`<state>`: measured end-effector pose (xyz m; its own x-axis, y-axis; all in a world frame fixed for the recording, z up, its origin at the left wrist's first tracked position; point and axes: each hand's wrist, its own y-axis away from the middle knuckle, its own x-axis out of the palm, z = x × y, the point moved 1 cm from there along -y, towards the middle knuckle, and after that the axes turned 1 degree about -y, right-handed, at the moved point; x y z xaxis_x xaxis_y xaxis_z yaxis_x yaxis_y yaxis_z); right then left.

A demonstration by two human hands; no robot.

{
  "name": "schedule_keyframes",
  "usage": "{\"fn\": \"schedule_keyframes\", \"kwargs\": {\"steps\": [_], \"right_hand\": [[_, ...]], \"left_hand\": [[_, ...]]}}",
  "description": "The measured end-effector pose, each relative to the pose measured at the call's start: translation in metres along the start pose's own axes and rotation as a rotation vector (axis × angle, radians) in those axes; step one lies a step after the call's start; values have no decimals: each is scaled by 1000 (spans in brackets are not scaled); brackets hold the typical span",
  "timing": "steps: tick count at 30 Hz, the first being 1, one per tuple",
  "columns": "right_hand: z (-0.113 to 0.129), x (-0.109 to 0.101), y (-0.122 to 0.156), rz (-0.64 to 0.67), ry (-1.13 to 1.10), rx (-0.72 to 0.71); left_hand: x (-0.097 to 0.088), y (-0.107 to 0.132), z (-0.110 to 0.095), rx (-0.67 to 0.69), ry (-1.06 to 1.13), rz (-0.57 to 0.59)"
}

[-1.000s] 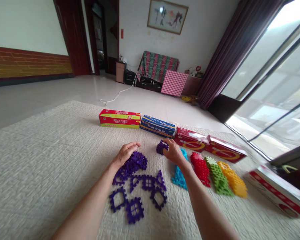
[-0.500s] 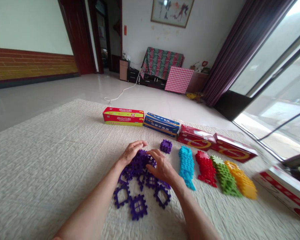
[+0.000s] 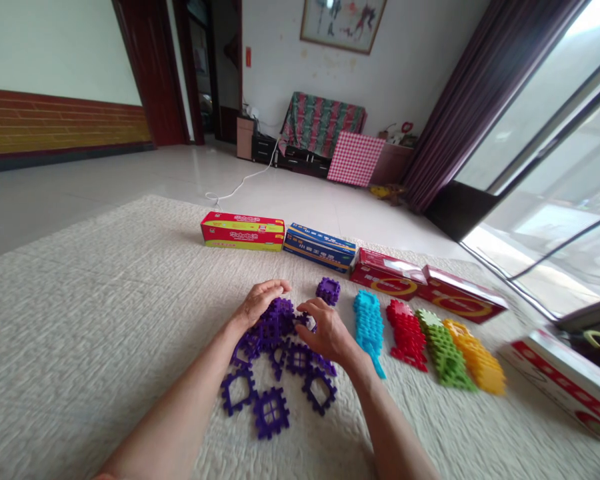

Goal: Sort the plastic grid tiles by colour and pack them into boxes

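A loose pile of purple interlocking plastic tiles point(image 3: 273, 330) lies on the mat in front of me, several with window-like cut-outs. My left hand point(image 3: 260, 305) is cupped at the pile's far left side, its fingers stretched out and palm turned inward. Opposite it, my right hand point(image 3: 326, 328) curves over the pile's right edge, thumb and fingers apart, with a purple tile point(image 3: 304, 321) showing in the gap. Whether either hand touches a tile is unclear. Just beyond my right hand stands a small neat stack of purple tiles point(image 3: 329, 291).
Right of the pile lie leaning rows of blue tiles point(image 3: 369, 327), red tiles point(image 3: 407, 333), green tiles point(image 3: 445, 353) and yellow tiles point(image 3: 475, 360). Behind them stand a red-yellow box point(image 3: 243, 232), a blue box point(image 3: 320, 248) and two dark red boxes point(image 3: 387, 273). A white-red box point(image 3: 565, 380) sits far right.
My right hand has drawn slightly away from my left, widening the gap between them over the purple pile. The whole view has shifted a little.
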<state>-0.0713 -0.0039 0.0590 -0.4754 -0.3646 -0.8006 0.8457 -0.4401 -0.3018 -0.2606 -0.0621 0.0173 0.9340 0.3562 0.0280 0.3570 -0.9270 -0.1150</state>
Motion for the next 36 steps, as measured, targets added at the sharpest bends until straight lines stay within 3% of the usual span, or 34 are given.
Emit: {"fn": "schedule_keyframes", "kwargs": {"steps": [4,7,21,27,32,36], "right_hand": [[0,-4,-2,-124,-67,-48],[-3,-4,-1,-135,-140,-89],[-25,-16,8,175,68,125],[-26,-12,10,225,132,150],[-22,-12,8,151,183,151],[-20,-15,3,-127,197,90]], "left_hand": [[-1,0,-2,10,17,9],[-1,1,-3,21,13,11],[-1,0,-1,9,14,5],[-1,0,-1,-5,21,-2],[0,0,0,-1,17,-5],[0,0,0,-1,10,0]]}}
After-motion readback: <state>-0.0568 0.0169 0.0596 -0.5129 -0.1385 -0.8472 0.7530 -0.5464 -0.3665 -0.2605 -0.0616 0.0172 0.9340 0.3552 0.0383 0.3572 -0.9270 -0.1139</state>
